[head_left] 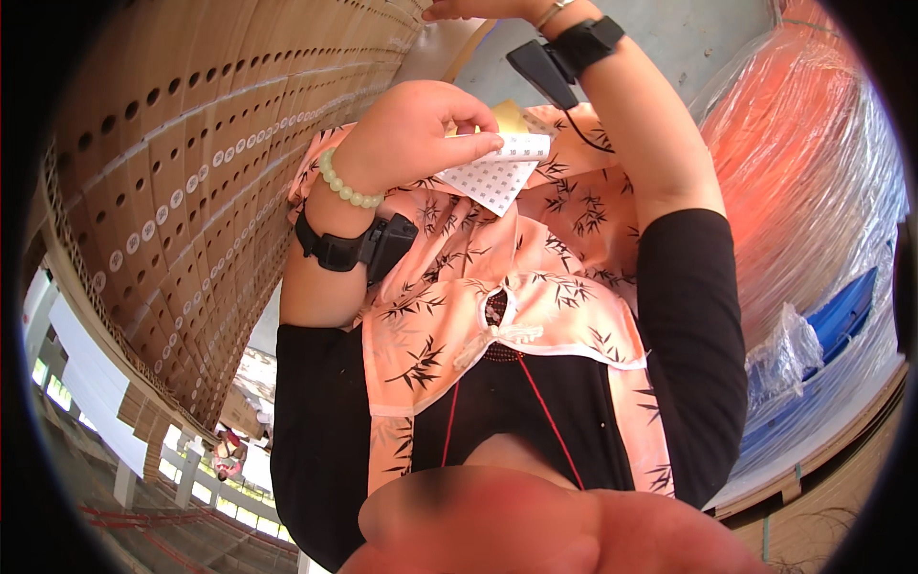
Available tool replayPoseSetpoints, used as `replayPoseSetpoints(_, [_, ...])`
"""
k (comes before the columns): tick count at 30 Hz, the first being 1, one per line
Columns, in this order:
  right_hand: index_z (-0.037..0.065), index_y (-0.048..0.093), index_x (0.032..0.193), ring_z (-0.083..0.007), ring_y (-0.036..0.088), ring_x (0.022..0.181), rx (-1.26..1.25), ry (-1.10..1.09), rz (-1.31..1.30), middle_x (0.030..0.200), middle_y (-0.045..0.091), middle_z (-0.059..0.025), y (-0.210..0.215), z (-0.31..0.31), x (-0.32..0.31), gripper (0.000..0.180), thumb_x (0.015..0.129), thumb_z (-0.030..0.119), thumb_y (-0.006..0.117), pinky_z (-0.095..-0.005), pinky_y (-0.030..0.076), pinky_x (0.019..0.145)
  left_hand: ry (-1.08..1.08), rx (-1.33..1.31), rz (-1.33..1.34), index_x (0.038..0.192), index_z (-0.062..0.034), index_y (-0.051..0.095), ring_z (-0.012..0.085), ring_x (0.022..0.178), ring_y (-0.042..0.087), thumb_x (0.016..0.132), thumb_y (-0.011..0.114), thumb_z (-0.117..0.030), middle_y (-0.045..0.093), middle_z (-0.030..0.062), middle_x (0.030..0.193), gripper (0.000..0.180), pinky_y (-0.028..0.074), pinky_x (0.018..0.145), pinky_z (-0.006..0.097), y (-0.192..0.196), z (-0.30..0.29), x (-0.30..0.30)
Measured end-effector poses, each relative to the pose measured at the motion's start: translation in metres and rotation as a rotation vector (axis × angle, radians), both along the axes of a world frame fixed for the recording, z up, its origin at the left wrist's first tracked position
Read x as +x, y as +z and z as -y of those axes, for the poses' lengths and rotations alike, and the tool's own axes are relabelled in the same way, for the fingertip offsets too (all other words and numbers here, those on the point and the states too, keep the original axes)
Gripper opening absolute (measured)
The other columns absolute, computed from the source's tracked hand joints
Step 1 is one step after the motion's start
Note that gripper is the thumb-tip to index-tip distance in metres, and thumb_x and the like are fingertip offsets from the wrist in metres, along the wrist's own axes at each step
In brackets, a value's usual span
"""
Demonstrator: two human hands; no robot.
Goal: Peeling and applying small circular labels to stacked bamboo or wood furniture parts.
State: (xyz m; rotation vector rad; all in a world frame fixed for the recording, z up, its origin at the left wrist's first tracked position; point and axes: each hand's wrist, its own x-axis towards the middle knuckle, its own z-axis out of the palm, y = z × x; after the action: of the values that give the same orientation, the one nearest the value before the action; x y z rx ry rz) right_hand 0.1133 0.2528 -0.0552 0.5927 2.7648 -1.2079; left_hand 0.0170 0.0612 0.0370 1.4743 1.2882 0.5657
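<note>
My left hand (430, 134) is closed on a white sticker sheet (492, 182) with rows of small printed dark marks, pinched by thumb and fingers in front of my apron. The sheet's upper edge curls over, and a yellow piece (510, 116) shows behind it. My right hand (483, 9) reaches forward to the far end of the carton stack, cut off by the upper edge. Its visible fingers are stretched out; whether they touch a carton, I cannot tell. Along the left side rises the stack of brown cartons (182, 191), with dark round holes and rows of round white labels.
Orange and blue goods wrapped in clear plastic film (784, 182) stand close on my right, above a wooden pallet edge (813, 469). Grey floor (660, 57) lies ahead. Behind at the left are railings and another person (228, 455) in the distance.
</note>
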Motion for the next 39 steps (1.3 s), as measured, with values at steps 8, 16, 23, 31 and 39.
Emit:
replayPoseSetpoints(8, [0.003, 0.068, 0.087, -0.0096, 0.056, 0.066, -0.322, 0.118, -0.109, 0.07, 0.062, -0.0035, 0.108, 0.035, 0.051, 0.012, 0.086, 0.015, 0.065, -0.0261, 0.048, 0.065, 0.243, 0.144, 0.151, 0.089, 0.0005, 0.07, 0.0063, 0.066, 0.054, 0.083, 0.074, -0.011, 0.063, 0.0017, 0.075, 0.013, 0.043, 0.059, 0.023, -0.003, 0.002, -0.017])
replayPoseSetpoints(16, [-0.001, 0.064, 0.089, -0.0085, 0.058, 0.073, -0.36, -0.192, -0.112, 0.08, 0.063, -0.0015, 0.121, 0.063, 0.067, 0.008, 0.083, 0.004, 0.067, -0.0242, 0.048, 0.068, 0.325, 0.409, 0.153, 0.091, -0.0033, 0.07, 0.0146, 0.069, 0.061, 0.084, 0.071, -0.019, 0.067, 0.007, 0.077, 0.017, 0.048, 0.064, 0.028, -0.018, -0.004, -0.021])
replayPoseSetpoints(23, [-0.004, 0.064, 0.098, -0.0075, 0.058, 0.078, -0.372, -0.399, -0.079, 0.087, 0.064, -0.001, 0.091, 0.063, 0.086, 0.011, 0.087, -0.002, 0.065, -0.021, 0.047, 0.069, 0.361, 0.406, 0.069, 0.092, -0.0101, 0.073, 0.0257, 0.075, 0.066, 0.083, 0.066, -0.031, 0.07, 0.0107, 0.081, 0.023, 0.051, 0.069, 0.035, -0.042, -0.01, -0.01])
replayPoseSetpoints(31, [-0.002, 0.065, 0.086, -0.011, 0.055, 0.062, 0.112, -0.273, -0.041, 0.075, 0.064, -0.0073, 0.096, 0.081, 0.075, 0.007, 0.081, 0.003, 0.067, -0.0263, 0.046, 0.059, 0.5, 0.446, -0.012, 0.088, -0.0121, 0.071, 0.0282, 0.075, 0.067, 0.08, 0.061, -0.024, 0.07, 0.0099, 0.08, 0.017, 0.052, 0.071, 0.04, -0.062, -0.02, 0.01])
replayPoseSetpoints(39, [-0.003, 0.065, 0.086, -0.0081, 0.055, 0.065, 0.141, -0.374, -0.037, 0.071, 0.063, -0.0036, 0.11, 0.085, 0.071, 0.008, 0.083, 0.004, 0.066, -0.0239, 0.045, 0.059, 0.533, 0.415, 0.092, 0.089, -0.0098, 0.07, 0.0287, 0.078, 0.067, 0.08, 0.061, -0.023, 0.07, 0.0104, 0.083, 0.018, 0.052, 0.071, 0.04, -0.058, -0.03, 0.017])
